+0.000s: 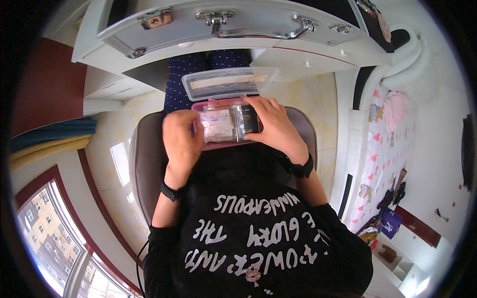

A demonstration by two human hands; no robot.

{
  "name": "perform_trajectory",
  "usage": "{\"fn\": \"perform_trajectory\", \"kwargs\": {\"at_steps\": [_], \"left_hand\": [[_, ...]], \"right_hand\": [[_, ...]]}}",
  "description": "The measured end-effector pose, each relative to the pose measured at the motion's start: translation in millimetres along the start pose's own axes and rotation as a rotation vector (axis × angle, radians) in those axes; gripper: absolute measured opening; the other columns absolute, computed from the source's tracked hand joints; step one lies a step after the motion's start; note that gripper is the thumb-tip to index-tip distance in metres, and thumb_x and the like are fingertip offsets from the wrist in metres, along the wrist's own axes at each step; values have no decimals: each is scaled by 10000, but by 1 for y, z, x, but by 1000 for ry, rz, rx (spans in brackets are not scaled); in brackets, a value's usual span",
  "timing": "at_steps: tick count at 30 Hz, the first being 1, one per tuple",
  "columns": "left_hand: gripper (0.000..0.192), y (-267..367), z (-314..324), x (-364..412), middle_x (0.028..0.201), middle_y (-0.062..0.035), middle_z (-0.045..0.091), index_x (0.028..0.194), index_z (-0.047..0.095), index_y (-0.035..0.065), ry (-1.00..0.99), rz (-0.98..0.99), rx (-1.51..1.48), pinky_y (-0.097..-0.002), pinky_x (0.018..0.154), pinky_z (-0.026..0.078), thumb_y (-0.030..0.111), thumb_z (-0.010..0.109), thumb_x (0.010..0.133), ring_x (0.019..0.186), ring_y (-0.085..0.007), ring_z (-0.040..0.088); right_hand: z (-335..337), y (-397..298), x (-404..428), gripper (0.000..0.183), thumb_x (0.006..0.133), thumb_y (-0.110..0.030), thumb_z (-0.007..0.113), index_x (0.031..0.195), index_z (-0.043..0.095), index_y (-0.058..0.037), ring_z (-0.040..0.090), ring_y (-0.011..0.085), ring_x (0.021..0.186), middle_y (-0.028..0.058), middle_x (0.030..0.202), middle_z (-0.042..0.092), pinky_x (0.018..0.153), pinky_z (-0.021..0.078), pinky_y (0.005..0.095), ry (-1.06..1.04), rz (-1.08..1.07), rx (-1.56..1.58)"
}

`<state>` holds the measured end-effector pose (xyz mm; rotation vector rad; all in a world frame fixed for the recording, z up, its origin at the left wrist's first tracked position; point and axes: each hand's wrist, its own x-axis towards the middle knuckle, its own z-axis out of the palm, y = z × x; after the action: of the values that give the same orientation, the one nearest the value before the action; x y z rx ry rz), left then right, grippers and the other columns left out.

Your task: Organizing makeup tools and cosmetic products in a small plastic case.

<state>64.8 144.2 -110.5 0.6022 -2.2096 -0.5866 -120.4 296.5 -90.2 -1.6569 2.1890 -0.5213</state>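
Note:
On my lap, below the centre of the table front, sits a pink plastic box [220,146] with its clear hinged lid [227,85] raised. Inside lie white items in a clear plastic bag [217,124] and, at the right end, a black packet [249,118] in clear wrapping. My right hand [277,121] spans the box's right end, fingers at the far rim and thumb over the packet's near edge. My left hand [181,138] is curled and blurred at the box's left end. Something small and dark shows by its fingers, but whether it is held is unclear.
A white table [231,56] with a silver case [257,31] and metal handle stands right in front. I sit on a grey padded chair [149,149]. A bed [387,141] with a patterned sheet is on the right, a window [59,231] at lower left.

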Motion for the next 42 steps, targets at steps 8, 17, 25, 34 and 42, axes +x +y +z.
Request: {"fn": "perform_trajectory", "kwargs": {"at_steps": [8, 17, 25, 34, 42], "left_hand": [[452, 25, 23, 29, 1094, -160, 600, 1145, 572, 2, -453, 7, -163, -419, 880, 455, 208, 734, 776, 1023, -353, 565], [537, 9, 17, 44, 1273, -177, 540, 1272, 510, 11, -619, -134, -247, -410, 971, 426, 207, 700, 809, 1187, -368, 493], [495, 1, 16, 27, 1088, -118, 563, 1138, 577, 32, -691, 130, -47, -397, 956, 433, 76, 755, 679, 1078, -314, 533], [598, -11, 8, 32, 1200, -102, 519, 1196, 556, 70, -922, 107, -72, -415, 1027, 389, 26, 749, 631, 1200, -311, 467], [581, -5, -4, 24, 1336, -88, 453, 1326, 530, 192, -785, 326, 116, -438, 1061, 379, 58, 627, 769, 1241, -288, 435]], "right_hand": [[-11, -6, 2, 452, 741, 19, 756, 1111, 500, -26, 635, 171, 931, 99, 1041, 633, 789, 506, 310, 148, 195, 635], [-27, -5, 4, 452, 824, 4, 717, 1230, 518, -23, 601, 143, 1009, 103, 1123, 604, 835, 513, 258, 495, 358, 1071], [-36, -2, 11, 405, 810, 9, 724, 1183, 567, -17, 606, 134, 967, 81, 1098, 620, 824, 495, 261, 590, 323, 908], [-36, 3, 11, 362, 780, -11, 740, 1119, 616, -34, 622, 147, 939, 66, 1062, 638, 803, 495, 275, 638, 297, 662], [-37, 5, 20, 356, 774, -5, 740, 1109, 622, -36, 635, 162, 929, 69, 1051, 639, 796, 497, 278, 636, 229, 585]]}}
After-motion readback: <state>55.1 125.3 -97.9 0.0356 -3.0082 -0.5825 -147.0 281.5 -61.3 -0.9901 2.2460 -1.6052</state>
